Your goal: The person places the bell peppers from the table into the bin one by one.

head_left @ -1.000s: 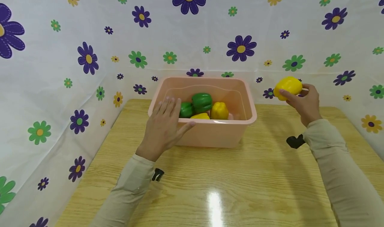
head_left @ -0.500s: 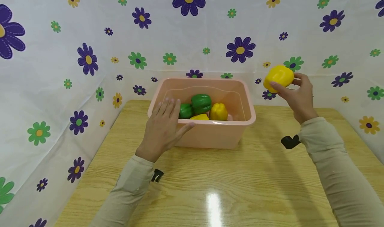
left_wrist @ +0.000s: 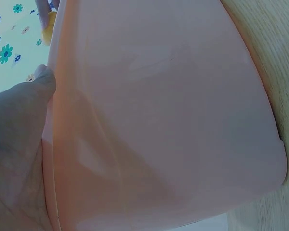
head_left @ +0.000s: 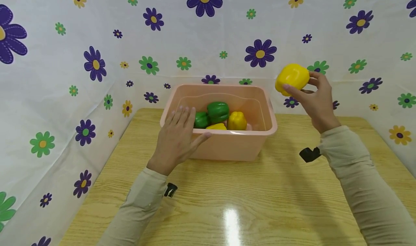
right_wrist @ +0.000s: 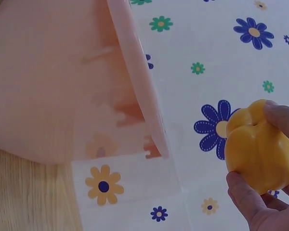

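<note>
My right hand (head_left: pixel 320 98) pinches a yellow bell pepper (head_left: pixel 292 79) between thumb and fingers, up in the air to the right of a pink plastic bin (head_left: pixel 227 146). In the right wrist view the same yellow pepper (right_wrist: pixel 261 147) shows its lobed end. My left hand (head_left: pixel 175 139) lies with straight fingers over the bin's front left rim, thumb along the front edge. Inside the bin are two green bell peppers (head_left: pixel 218 111) and two yellow ones (head_left: pixel 237 121), one partly hidden by the front wall. The left wrist view shows mostly the bin's front wall (left_wrist: pixel 159 96).
The bin stands on a wood-grain table (head_left: pixel 201 195) near its back edge. Behind and to the left hangs a white cloth (head_left: pixel 221 36) printed with flowers. Black pieces (head_left: pixel 310 154) stick out below each wrist.
My right hand has moved left and upward with the yellow bell pepper, closer to the bin. The left hand has stayed on the rim.
</note>
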A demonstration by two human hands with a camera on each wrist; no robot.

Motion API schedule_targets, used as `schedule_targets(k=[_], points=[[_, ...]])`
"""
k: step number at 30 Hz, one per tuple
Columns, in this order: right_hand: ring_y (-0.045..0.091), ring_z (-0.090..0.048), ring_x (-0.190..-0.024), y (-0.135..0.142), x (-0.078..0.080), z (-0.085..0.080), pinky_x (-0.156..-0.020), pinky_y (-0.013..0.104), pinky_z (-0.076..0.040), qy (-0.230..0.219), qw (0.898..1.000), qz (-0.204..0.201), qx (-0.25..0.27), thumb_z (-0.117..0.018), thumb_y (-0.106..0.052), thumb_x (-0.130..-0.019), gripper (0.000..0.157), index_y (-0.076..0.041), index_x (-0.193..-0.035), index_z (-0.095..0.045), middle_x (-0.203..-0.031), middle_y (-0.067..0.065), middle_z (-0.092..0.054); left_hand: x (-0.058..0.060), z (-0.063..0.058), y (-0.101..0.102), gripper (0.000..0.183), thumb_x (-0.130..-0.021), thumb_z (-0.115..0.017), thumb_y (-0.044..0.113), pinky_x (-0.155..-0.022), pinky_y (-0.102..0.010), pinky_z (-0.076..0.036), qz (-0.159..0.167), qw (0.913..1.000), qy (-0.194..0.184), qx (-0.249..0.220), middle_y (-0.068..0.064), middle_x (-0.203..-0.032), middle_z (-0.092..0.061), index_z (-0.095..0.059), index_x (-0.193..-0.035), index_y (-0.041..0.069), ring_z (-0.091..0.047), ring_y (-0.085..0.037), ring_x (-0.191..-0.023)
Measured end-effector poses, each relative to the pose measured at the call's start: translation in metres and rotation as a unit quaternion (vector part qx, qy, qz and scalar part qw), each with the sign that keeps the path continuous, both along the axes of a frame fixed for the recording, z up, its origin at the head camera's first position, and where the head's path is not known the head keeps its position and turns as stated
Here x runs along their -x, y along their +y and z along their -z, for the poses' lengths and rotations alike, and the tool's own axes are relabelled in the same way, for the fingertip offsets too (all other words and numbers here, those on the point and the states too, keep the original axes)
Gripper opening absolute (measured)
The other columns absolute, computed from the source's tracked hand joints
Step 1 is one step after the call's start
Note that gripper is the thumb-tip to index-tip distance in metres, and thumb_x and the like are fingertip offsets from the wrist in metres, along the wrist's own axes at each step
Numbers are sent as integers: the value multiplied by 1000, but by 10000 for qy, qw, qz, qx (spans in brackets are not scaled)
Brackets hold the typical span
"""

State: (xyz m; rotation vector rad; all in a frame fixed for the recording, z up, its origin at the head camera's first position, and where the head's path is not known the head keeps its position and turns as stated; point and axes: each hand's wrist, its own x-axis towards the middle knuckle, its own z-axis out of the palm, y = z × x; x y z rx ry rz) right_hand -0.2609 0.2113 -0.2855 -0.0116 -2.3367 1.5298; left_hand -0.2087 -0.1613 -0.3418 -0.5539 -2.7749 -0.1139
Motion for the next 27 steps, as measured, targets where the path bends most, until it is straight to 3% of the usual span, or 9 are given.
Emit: schedule_targets(k=[6, 27], points=[[24, -60, -111, -12, -6, -3, -102, 41, -52, 87, 9999, -95, 51, -77, -46, -88, 83, -14, -152, -35, -146, 14, -42, 0, 1, 0, 93, -99, -42, 68, -125, -47, -12, 6, 10000, 3, 8, -22, -162, -28, -25, -158, -2, -22, -37, -152], [31, -62, -117, -34, -11, -6, -96, 35, -56, 173, 9991, -380, 41, -79, -45, -88, 83, -12, -150, -36, -146, 13, -45, 1, 1, -1, 94, -99, -39, 70, -126, -45, -7, -25, 10000, -55, -30, -20, -163, -27, -24, -159, 0, -17, -34, -154]])
